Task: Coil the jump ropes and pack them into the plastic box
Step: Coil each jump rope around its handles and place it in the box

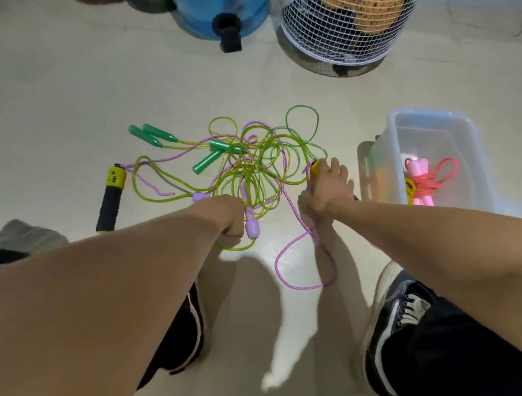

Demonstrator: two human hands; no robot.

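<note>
Now right hand [328, 185] grips yellow handle [315, 166]; plastic box [382, 160] just beside.

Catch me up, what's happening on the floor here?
A person crouches over a tangle of green and purple jump ropes on the pale floor. The right hand grips a yellow-and-black handle on a purple cord; the left hand is curled in the tangle beside a lilac handle. The clear plastic box already holds a coiled pink rope.

Green ropes [255, 159]; purple cord [305, 258]; pink rope [429, 183].
</note>
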